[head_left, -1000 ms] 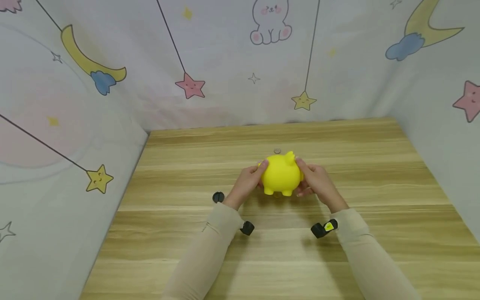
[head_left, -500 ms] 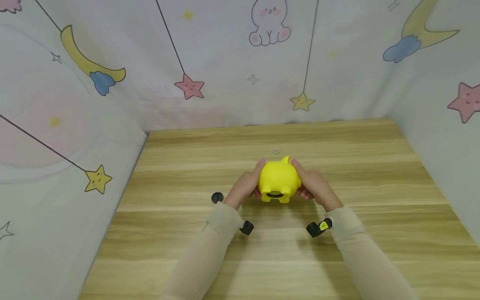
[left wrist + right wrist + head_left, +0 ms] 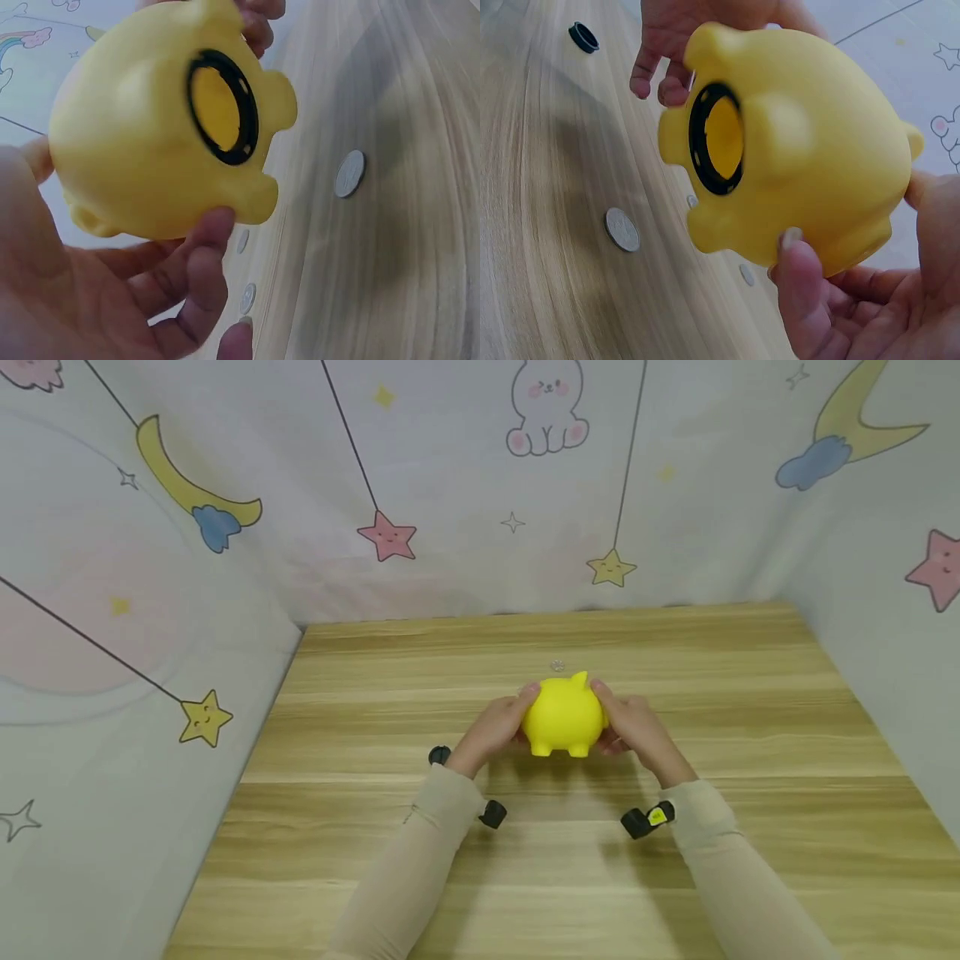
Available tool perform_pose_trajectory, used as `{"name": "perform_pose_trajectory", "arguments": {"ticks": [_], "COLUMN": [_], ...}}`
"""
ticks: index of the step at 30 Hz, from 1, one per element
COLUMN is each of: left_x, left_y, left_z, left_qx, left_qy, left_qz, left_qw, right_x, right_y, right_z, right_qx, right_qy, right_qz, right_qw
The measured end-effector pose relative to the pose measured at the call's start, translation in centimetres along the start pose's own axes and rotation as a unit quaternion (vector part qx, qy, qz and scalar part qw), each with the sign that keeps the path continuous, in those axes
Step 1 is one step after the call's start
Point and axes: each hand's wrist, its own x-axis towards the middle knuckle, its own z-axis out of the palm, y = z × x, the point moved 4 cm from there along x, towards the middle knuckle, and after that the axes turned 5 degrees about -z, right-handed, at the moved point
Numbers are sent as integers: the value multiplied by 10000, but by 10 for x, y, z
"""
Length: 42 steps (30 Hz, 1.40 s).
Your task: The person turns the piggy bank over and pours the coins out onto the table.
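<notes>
A yellow piggy bank [image 3: 564, 718] is held just over the wooden table between both hands. My left hand [image 3: 495, 731] grips its left side and my right hand [image 3: 641, 735] its right side, thumbs near the top. Its underside has a round opening edged by a black ring [image 3: 716, 139], seen uncovered in both wrist views but hidden in the head view. On the table near its feet lies a silver coin [image 3: 349, 173]. Two more coins lie farther off, one coin [image 3: 247, 298] close to a fingertip in the left wrist view.
The black round plug [image 3: 438, 755] lies on the table beside my left wrist, partly covered by it. Behind the piggy bank is a coin [image 3: 557, 666]. White cloth walls [image 3: 465, 577] with printed stars and moons border the wooden table [image 3: 360, 677].
Half a second ago the piggy bank was tilted with its underside opening showing toward the head camera; it has tipped back, hiding that opening. Both hands have kept their grip.
</notes>
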Motion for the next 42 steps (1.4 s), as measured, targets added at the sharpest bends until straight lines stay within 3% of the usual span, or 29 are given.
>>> {"name": "perform_pose_trajectory", "arguments": {"ticks": [4, 9, 19, 29, 34, 42], "left_x": [1, 1, -1, -1, 1, 4], "left_y": [1, -1, -2, -2, 0, -1], "left_z": [-2, -3, -6, -4, -4, -6], "left_qx": [-211, -459, -729, -802, -689, -582], "left_qy": [-263, -582, -669, -571, -371, -155], "left_qz": [321, 507, 907, 1230, 1508, 1473], "left_qw": [9989, 9960, 9910, 9875, 9855, 9873], "right_x": [0, -1, -1, -9, -9, -7], "right_y": [-6, -5, 0, 0, 0, -1], "right_z": [-3, -5, -10, -13, -14, -14], "right_qx": [202, 596, 882, 1271, 1438, 1788], "right_qy": [-114, -449, -434, -518, -589, -808], "right_qz": [-597, -1180, -1840, -1975, -2096, -2281], "right_qw": [9979, 9902, 9780, 9707, 9654, 9537]}}
